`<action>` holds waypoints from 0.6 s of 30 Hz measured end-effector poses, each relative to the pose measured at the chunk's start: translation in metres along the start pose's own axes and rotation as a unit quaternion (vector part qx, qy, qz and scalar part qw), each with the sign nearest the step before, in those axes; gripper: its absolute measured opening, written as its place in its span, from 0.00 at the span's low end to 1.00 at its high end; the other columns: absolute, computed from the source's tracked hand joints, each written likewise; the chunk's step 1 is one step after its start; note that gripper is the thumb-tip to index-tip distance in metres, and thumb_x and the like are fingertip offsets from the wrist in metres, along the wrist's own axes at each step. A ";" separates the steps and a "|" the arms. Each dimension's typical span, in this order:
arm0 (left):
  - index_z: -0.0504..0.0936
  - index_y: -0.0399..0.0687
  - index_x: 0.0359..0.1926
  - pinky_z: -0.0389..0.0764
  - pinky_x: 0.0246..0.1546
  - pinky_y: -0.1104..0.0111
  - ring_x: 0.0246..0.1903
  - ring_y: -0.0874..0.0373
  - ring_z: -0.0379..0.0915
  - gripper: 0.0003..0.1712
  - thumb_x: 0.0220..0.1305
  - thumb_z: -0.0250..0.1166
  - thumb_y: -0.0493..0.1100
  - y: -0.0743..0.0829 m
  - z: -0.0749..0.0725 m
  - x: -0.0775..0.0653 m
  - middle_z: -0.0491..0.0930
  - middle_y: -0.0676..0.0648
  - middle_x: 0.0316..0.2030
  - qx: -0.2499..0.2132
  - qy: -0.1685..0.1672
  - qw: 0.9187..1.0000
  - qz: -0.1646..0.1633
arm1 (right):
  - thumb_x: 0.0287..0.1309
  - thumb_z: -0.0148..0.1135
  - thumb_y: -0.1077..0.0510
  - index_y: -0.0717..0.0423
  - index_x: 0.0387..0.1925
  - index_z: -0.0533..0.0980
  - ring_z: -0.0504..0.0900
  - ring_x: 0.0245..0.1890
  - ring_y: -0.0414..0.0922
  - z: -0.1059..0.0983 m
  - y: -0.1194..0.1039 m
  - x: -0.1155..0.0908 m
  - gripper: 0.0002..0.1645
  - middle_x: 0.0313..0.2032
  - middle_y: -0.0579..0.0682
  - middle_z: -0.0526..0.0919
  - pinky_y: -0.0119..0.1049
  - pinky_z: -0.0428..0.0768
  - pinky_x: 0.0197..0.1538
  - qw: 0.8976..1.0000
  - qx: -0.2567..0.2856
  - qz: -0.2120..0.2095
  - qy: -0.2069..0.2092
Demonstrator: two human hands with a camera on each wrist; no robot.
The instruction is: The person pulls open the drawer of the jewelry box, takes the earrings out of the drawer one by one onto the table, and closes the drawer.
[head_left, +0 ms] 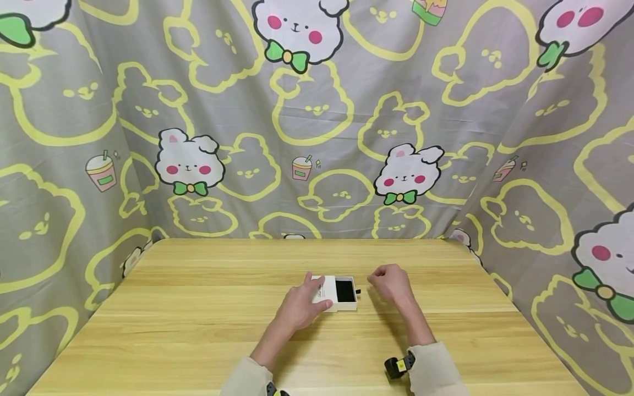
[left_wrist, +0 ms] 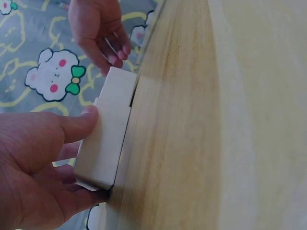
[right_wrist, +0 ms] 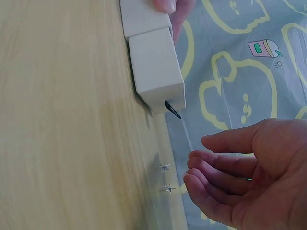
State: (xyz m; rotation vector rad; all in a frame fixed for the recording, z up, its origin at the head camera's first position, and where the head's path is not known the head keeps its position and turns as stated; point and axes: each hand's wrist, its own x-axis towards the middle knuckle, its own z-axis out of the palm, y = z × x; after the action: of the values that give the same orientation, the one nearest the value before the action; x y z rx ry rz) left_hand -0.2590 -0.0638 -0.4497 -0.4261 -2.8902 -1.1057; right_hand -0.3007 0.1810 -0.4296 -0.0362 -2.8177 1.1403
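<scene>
My left hand [head_left: 300, 302] grips the sleeve of a small white drawer box [head_left: 324, 294] on the table, thumb on the near side and fingers on the far side. Dark lettering marks the sleeve's top. Its inner tray [head_left: 353, 306] is slid partway out to the right, showing a black insert [head_left: 345, 291]. A black pull tab [right_wrist: 172, 109] sticks out of the tray's end. Just right of it hovers my right hand [right_wrist: 235, 172], fingers loosely bent, thumb apart from them, nothing held. Close by its fingertips lie two small silvery star-shaped pieces [right_wrist: 168, 189] on the table.
The wooden table [head_left: 198, 341] stretches around the box. Behind it and along both sides hangs a grey curtain [head_left: 317, 126] with cartoon bunnies. A black strapped device [head_left: 396, 367] sits on the right wrist.
</scene>
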 end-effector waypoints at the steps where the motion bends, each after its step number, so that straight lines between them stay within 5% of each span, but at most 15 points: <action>1: 0.70 0.45 0.72 0.70 0.66 0.42 0.65 0.28 0.67 0.38 0.66 0.69 0.53 0.000 0.000 0.000 0.58 0.30 0.75 0.000 0.000 1.000 0.000 | 0.60 0.64 0.58 0.60 0.31 0.86 0.76 0.26 0.45 0.001 -0.001 0.000 0.09 0.26 0.49 0.86 0.36 0.74 0.30 1.000 0.000 0.000 0.001; 18: 0.70 0.45 0.72 0.69 0.66 0.41 0.66 0.27 0.66 0.39 0.65 0.70 0.53 0.000 -0.001 0.000 0.58 0.30 0.75 -0.003 0.002 1.000 0.000 | 0.62 0.63 0.59 0.62 0.34 0.86 0.79 0.20 0.41 0.011 -0.014 -0.005 0.10 0.24 0.53 0.86 0.34 0.75 0.28 1.000 0.021 -0.005 -0.019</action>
State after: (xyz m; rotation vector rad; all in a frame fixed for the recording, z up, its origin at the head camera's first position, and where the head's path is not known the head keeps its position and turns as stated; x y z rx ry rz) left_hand -0.2588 -0.0646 -0.4492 -0.4225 -2.8850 -1.1144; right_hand -0.2970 0.1632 -0.4282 0.0025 -2.8212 1.2107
